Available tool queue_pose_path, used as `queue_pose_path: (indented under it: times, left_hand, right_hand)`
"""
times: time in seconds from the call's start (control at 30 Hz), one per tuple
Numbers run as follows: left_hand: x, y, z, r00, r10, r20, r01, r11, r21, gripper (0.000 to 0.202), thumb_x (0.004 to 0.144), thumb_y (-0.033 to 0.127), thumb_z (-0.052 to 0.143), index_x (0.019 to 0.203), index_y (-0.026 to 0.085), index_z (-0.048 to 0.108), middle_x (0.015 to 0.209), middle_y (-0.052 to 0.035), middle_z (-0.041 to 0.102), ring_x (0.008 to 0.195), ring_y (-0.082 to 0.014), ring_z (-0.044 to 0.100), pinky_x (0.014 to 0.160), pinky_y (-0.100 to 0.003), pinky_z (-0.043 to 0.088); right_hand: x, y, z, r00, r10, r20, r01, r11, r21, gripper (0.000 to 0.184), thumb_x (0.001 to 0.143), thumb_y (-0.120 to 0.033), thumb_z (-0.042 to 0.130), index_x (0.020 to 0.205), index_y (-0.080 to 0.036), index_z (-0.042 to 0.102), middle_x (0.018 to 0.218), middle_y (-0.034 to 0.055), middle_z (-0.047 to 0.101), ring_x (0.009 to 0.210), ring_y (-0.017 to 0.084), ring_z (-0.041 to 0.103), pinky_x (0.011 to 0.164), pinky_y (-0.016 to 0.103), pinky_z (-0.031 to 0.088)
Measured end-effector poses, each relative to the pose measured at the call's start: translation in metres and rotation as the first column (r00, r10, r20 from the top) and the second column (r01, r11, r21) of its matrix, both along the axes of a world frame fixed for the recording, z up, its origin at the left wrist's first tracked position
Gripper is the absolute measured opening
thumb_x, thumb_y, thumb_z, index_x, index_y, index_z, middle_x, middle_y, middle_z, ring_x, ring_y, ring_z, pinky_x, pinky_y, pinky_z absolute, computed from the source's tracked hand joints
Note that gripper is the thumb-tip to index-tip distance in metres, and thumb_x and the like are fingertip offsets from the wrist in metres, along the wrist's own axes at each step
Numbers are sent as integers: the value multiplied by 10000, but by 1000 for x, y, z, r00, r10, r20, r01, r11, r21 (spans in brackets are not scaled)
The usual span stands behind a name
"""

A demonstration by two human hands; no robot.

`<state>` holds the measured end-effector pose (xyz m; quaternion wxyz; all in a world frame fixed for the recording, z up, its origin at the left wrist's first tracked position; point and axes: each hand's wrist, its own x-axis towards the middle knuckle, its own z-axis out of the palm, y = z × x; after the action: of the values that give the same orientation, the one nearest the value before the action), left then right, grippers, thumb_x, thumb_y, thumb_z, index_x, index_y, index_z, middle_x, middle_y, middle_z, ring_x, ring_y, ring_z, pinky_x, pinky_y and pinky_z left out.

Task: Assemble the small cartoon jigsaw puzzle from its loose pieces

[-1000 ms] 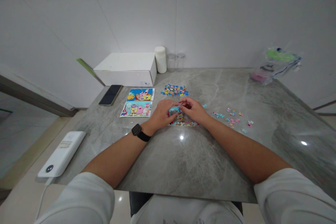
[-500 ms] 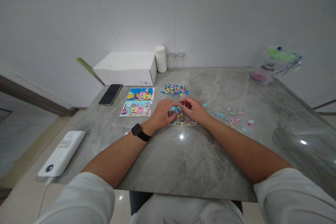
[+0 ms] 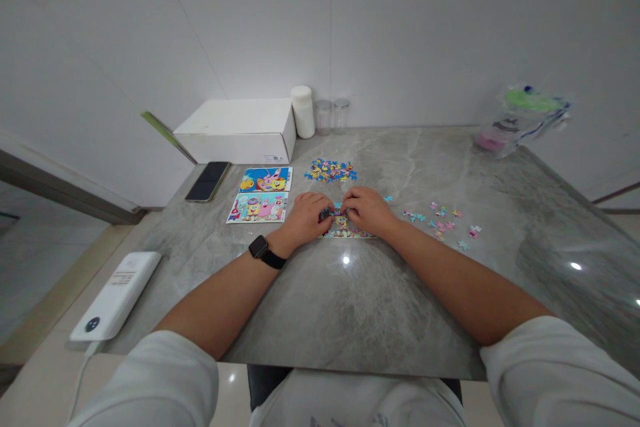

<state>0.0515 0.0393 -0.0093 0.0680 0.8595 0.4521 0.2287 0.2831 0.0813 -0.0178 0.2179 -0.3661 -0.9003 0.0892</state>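
Observation:
A partly assembled jigsaw puzzle [image 3: 345, 230] with cartoon figures lies flat on the table, largely covered by my fingers. At its left side is my left hand [image 3: 309, 217], with a black watch on the wrist; thumb and fingers are bent together over the puzzle, and whatever they pinch is hidden. My right hand [image 3: 367, 211] reaches in from the other side, fingertips pinched on a small light-blue jigsaw piece at the puzzle's upper part. Only a small gap separates the two sets of fingertips. Behind them sits a heap of mixed jigsaw pieces [image 3: 331, 171].
Loose pieces [image 3: 443, 225] are scattered to the right. Two cartoon picture cards [image 3: 257, 207] and a phone [image 3: 208, 181] lie left. A white box [image 3: 233, 140], a white bottle [image 3: 303, 113] and two glass jars [image 3: 332, 118] line the wall. A power bank [image 3: 117, 293] occupies the left edge.
My hands were touching at the fingertips above the puzzle; now they are slightly apart and lower, down on it. My right fingers have curled in more. The view has shifted slightly.

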Motion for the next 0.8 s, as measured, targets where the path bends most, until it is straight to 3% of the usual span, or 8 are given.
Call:
queue_pose_path:
  times: [0.27, 0.5, 0.8]
  left_hand:
    - [0, 0, -1, 1000, -11, 2, 11, 1000, -24, 143, 928, 271, 679, 1066, 257, 711, 1124, -46, 737, 1113, -264, 641, 1039, -465, 442]
    - [-1, 2, -5, 996, 87, 6, -86, 996, -8, 170, 942, 330, 699, 1089, 246, 713, 1147, -59, 718, 1112, -269, 636, 1017, -465, 460]
    - [2, 3, -8, 995, 94, -21, -94, 996, 6, 168, 934, 352, 726, 1074, 262, 750, 1155, -58, 715, 1102, -279, 638, 995, -482, 471]
  right_hand:
    - [0, -1, 3, 1000, -3, 15, 3, 1000, -20, 265, 876, -106, 624, 890, -250, 847, 1046, 72, 721, 1018, 237, 624, 932, 374, 423]
    - [-1, -2, 4, 999, -13, 36, 14, 1000, -25, 269, 889, -113, 617, 910, -246, 850, 1048, 73, 724, 1019, 237, 627, 930, 370, 420]
    - [-2, -3, 4, 998, -13, 54, 14, 1000, -19, 261, 902, -117, 618, 938, -238, 847, 1023, 75, 734, 1005, 240, 648, 895, 366, 439]
